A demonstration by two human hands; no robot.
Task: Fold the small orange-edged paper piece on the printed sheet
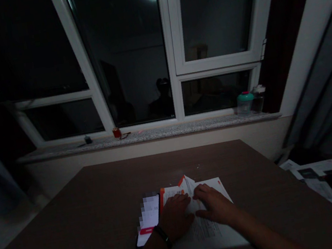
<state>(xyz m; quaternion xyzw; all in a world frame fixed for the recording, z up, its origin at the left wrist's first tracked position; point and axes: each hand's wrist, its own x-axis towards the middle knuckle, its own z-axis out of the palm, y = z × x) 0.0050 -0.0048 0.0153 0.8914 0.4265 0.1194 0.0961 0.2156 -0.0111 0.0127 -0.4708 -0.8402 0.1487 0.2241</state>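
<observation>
On the brown table lie printed white sheets with orange marks. A smaller folded paper, pointed at the top with an orange edge, rests on them between my hands. My left hand, with a dark band on its wrist, is on the paper's left side, its fingers bent together; what they grip is hidden. My right hand touches the paper's right side, thumb and fingers apart, palm facing down. Just left of the sheets a phone lies with its screen lit, partly beside my left wrist.
The brown table reaches to the wall under a window. On the stone sill stand a red jar, a small dark item and a teal-lidded bottle beside a clear one. Papers lie low at the right.
</observation>
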